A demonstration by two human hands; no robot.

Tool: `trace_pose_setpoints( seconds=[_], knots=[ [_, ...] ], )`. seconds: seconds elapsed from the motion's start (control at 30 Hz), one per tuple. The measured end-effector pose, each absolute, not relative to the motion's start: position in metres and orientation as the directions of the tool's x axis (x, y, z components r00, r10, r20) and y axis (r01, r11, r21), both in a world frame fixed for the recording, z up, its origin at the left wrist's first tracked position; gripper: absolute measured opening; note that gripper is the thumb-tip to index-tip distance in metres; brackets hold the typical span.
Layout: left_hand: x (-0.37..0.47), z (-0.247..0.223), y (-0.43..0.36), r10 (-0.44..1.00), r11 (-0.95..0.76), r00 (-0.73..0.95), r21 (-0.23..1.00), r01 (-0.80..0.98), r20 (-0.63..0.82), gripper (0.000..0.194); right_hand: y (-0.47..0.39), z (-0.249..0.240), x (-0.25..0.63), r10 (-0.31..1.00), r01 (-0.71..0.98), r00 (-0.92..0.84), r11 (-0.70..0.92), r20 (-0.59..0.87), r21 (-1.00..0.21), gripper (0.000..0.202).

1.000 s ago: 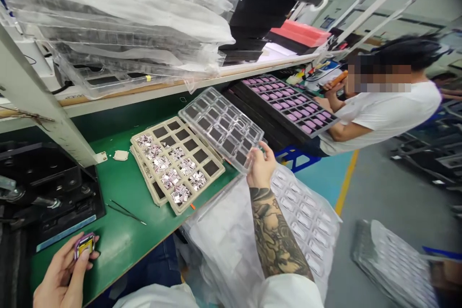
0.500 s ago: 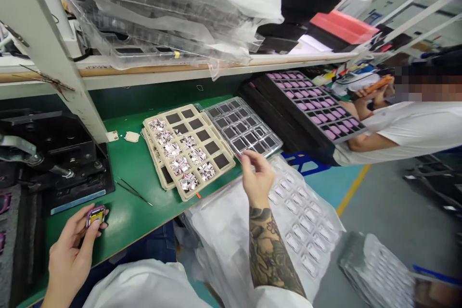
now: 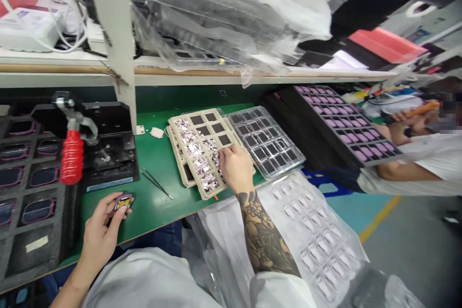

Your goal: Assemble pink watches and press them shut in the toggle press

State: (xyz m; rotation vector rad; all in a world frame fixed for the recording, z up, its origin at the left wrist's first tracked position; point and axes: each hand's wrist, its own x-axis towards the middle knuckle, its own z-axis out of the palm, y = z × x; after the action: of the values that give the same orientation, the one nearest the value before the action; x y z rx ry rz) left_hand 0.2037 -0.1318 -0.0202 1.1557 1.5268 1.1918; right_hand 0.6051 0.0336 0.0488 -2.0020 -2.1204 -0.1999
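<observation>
My left hand [image 3: 101,228] pinches a small purple-framed device [image 3: 123,200] with a yellow part inside, just above the green bench near its front edge. My right hand [image 3: 236,168] reaches over a beige compartment tray [image 3: 205,195], fingertips together at a compartment of small pinkish-white pieces [image 3: 195,149]. Whatever those fingertips hold is hidden. The tray sits on a similar one, and several of its compartments show only dark bottoms. On the bench between the left hand and the tray lie dark tweezers [image 3: 157,184].
A toggle clamp with a red handle [image 3: 71,159] stands left, beside a dark foam tray of purple-framed pieces. Right of the beige tray are a clear tray [image 3: 269,139] and a black tray of purple pieces [image 3: 346,125]. A co-worker [image 3: 422,163] sits at right. A shelf [image 3: 202,78] overhangs the bench.
My right hand has moved from the near corner of the clear tray leftward onto the beige tray. The view has swung left, showing the red-handled clamp. My left hand still holds the device.
</observation>
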Motion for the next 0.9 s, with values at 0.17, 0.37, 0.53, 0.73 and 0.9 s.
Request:
trace_pose_setpoints(
  seconds=[0.17, 0.37, 0.53, 0.73, 0.9],
  knots=[
    [0.203, -0.012, -0.131, 0.984, 0.11, -0.154, 0.987, 0.117, -0.091, 0.038, 0.017, 0.049, 0.601, 0.918, 0.987, 0.019, 0.046, 0.395, -0.155, 0.031],
    [0.208, 0.006, -0.126, 0.99, 0.113, -0.1, 0.986, 0.126, -0.101, 0.029, -0.045, 0.064, 0.531, 0.848, 0.846, 0.099, 0.203, 0.521, -0.492, 0.022],
    [0.209, 0.011, -0.12, 0.985, 0.111, -0.146, 0.987, 0.113, -0.094, 0.031, -0.079, 0.04, 0.437, 0.955, 0.559, -0.114, 0.291, 0.275, -0.777, 0.019],
    [0.207, 0.007, -0.122, 0.984, 0.05, -0.18, 0.976, 0.212, -0.011, 0.03, -0.063, 0.017, 0.391, 0.941, 0.355, -0.262, 0.302, 0.216, -0.885, 0.017],
    [0.207, 0.015, -0.12, 0.988, 0.016, -0.156, 0.979, 0.202, 0.016, 0.028, -0.052, 0.015, 0.392, 0.956, 0.273, -0.263, 0.2, 0.127, -0.941, 0.02]
  ],
)
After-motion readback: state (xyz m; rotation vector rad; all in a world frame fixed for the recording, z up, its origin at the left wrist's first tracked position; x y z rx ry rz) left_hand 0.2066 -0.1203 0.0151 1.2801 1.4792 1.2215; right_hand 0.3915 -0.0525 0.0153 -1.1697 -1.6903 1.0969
